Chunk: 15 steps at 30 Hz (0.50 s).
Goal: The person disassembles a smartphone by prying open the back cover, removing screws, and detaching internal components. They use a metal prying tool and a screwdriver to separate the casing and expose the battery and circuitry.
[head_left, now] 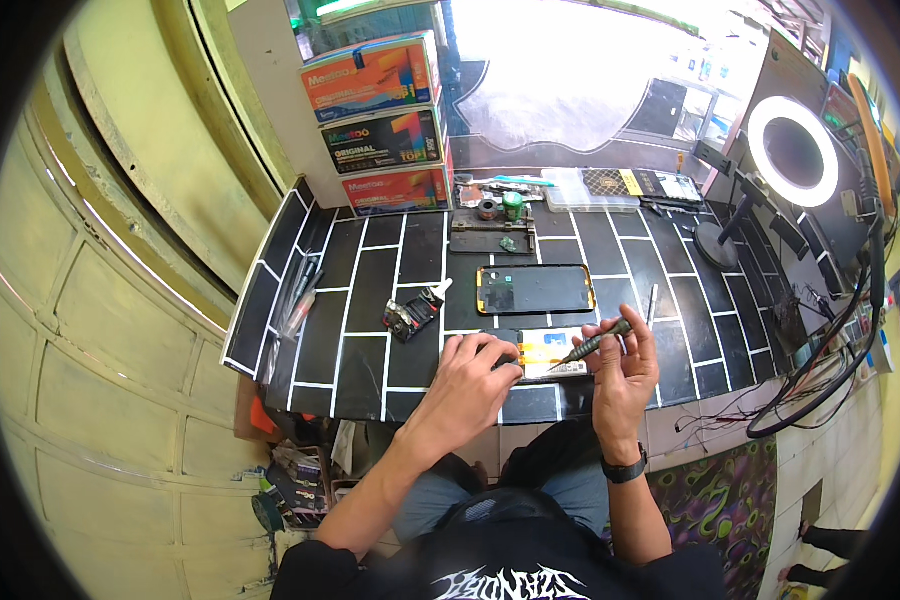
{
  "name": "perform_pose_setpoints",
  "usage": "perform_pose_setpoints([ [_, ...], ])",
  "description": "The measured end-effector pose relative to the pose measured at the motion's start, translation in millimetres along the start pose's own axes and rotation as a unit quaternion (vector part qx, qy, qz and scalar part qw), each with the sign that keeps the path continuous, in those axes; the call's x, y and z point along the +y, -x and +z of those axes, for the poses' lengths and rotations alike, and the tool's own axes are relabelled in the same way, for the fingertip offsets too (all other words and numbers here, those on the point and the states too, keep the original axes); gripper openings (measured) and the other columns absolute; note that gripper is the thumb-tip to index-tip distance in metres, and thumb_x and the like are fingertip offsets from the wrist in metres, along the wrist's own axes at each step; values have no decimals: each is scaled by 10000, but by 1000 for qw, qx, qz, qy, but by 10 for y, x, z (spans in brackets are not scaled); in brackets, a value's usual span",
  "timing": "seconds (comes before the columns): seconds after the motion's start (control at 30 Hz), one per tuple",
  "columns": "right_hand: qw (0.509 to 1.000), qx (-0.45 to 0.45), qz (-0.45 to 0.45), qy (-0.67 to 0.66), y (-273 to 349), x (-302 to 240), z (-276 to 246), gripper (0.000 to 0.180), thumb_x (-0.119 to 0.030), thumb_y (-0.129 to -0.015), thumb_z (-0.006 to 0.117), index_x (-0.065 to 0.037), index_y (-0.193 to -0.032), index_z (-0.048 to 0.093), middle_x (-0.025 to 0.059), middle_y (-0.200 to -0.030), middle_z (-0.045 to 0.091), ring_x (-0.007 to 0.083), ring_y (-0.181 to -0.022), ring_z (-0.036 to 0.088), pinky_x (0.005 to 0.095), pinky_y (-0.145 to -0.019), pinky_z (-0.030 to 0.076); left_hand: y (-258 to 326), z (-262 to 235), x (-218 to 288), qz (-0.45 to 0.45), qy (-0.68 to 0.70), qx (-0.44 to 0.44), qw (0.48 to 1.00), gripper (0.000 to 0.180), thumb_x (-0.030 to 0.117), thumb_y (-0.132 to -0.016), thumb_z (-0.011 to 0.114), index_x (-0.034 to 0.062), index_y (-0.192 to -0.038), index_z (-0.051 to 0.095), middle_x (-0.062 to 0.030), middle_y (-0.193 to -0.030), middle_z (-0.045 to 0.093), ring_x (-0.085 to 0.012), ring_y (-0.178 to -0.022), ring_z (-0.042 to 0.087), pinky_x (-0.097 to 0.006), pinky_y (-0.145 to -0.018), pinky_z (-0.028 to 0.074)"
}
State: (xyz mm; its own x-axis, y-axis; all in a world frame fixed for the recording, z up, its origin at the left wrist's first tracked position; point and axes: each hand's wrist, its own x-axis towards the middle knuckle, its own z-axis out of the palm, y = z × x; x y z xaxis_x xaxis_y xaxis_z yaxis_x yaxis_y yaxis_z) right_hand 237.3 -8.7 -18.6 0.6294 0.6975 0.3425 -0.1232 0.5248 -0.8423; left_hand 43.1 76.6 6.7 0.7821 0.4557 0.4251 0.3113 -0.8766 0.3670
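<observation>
An opened phone [554, 352] lies near the table's front edge, with a white battery-like block and a yellow-orange strip showing inside. My left hand [475, 382] is closed over its dark left end, fingers curled and pressing there. My right hand [625, 375] grips a dark-handled screwdriver [594, 344], and its thin tip points down and left at the phone's inside. Just beyond lies a black phone frame or screen panel [536, 290] with gold-coloured edges. A crumpled black and red tube [410, 314] with a white nozzle sits beyond my left hand.
Stacked boxes [390, 140] stand at the back left. A dark tray [490, 238] holds small jars. A clear plastic case [590, 190] sits behind. At the right are a lit ring lamp [794, 150] and hanging cables [820, 400]. Pen-like tools [298, 305] lie along the left edge.
</observation>
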Motion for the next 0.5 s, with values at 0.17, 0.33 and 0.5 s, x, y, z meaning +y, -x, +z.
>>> perform_pose_setpoints([
  [0.17,999,50,8,-5,-2,5,-165,402,-31,-1062,567,0,-1454,487,117,-1192,587,236,-1096,687,417,-967,638,-46,-36,20,17,-43,-25,999,133,51,-857,721,48,-990,725,-55,-1150,668,-302,-1174,590,-465,-1040,425],
  [0.33,999,44,15,-24,6,8,-135,403,-19,-1058,569,-1,-1453,490,113,-1198,594,235,-1103,689,404,-951,645,-77,-34,66,52,-106,-54,991,209,20,-844,648,-4,-1042,710,-112,-1170,658,-301,-1142,588,-467,-983,441],
  [0.5,999,43,7,-24,18,22,-139,403,-7,-1055,567,3,-1450,494,108,-1198,600,230,-1118,687,391,-944,650,-73,46,113,75,-196,-44,977,192,26,-857,631,-21,-1041,661,-124,-1127,635,-283,-1092,590,-435,-920,451],
])
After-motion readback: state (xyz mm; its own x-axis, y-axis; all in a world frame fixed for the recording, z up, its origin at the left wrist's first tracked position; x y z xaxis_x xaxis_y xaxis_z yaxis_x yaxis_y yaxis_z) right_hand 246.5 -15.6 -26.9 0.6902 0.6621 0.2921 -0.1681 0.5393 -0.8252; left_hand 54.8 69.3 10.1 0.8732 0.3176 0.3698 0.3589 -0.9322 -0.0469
